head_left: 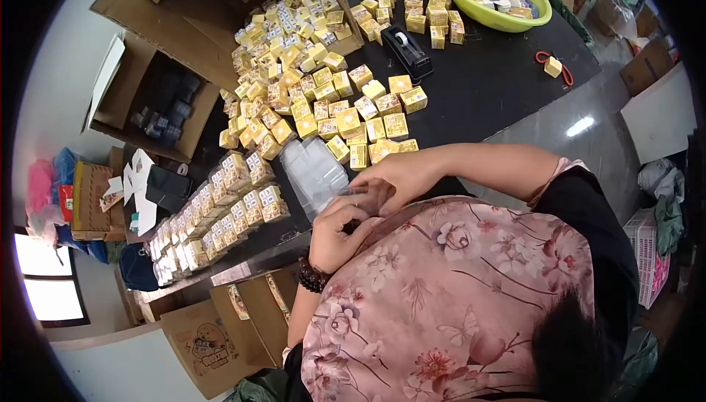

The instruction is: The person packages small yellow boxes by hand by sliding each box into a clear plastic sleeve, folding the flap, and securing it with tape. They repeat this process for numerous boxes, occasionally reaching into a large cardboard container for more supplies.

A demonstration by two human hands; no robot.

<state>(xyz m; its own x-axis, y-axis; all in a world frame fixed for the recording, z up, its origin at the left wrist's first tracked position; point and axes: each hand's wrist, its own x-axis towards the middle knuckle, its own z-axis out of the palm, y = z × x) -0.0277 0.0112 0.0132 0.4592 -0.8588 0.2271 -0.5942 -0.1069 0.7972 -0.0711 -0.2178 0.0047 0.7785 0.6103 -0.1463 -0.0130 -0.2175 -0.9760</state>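
Close to my chest, at the table's front edge, my left hand [337, 234] has its fingers curled, and a dark beaded bracelet circles that wrist. My right hand [401, 178] meets it from the right with bent fingers. What lies between the fingertips is too hidden to name. Just beyond the hands is a stack of clear plastic sleeves [312, 170], flat on the black table. Small yellow boxes [348, 121] lie in a loose pile past the sleeves, some right beside my right hand. To the left, more small boxes [234, 174] stand in long rows.
A large cardboard box [173, 23] lies tipped, boxes spilling out. Beyond are a black tape dispenser [406, 52], a yellow-green basin [507, 23] of packets and red-handled scissors [566, 75] beside a small box. Another open carton [198, 119] stands at left; a black pouch [168, 185] lies nearby.
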